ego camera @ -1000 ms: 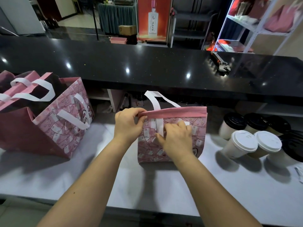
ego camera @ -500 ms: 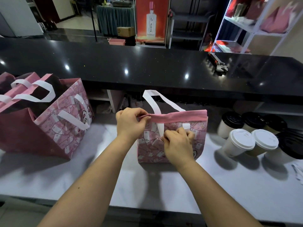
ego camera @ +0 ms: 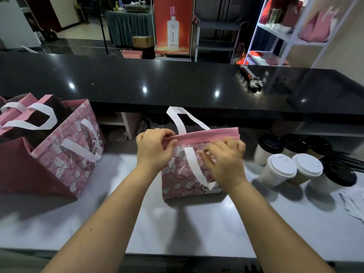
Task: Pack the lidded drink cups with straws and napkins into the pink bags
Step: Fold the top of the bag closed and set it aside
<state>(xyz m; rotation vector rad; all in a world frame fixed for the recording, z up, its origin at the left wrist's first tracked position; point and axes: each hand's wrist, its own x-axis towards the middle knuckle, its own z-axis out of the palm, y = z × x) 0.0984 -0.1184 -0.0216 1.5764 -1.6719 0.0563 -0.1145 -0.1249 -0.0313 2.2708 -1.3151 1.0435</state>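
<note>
Two hands are working at one flat pink bag (ego camera: pixel 199 170) that stands near the middle of the white surface (ego camera: pixel 177 229). Its top rim is pinched by the left hand (ego camera: pixel 154 147) at the left corner, while the right hand (ego camera: pixel 226 162) is pressed against the front panel with its fingers curled near the front handle (ego camera: pixel 194 166); whether anything is actually clamped there cannot be told, since that hand is blurred. The bag looks folded shut and unfilled, so the step in hand is judged to be the opening of its mouth.

Several risks can be named. If the rim is pulled apart unevenly, the thin sides may be creased or torn at the fold, or the bag may be tipped forward, since it is held only at the top and has no weight inside. The rear handle (ego camera: pixel 178 120) stands up loose and could be caught when a cup is lowered in.

Lidded cups (ego camera: pixel 279 170) are grouped just to the right, some white-lidded and some black-lidded, with dark straws (ego camera: pixel 346 160) lying beside them and white napkins (ego camera: pixel 354 203) at the right edge. A sideways sweep of the right forearm could knock a cup over. Another open pink bag (ego camera: pixel 74 146) stands well apart on the left.
</note>
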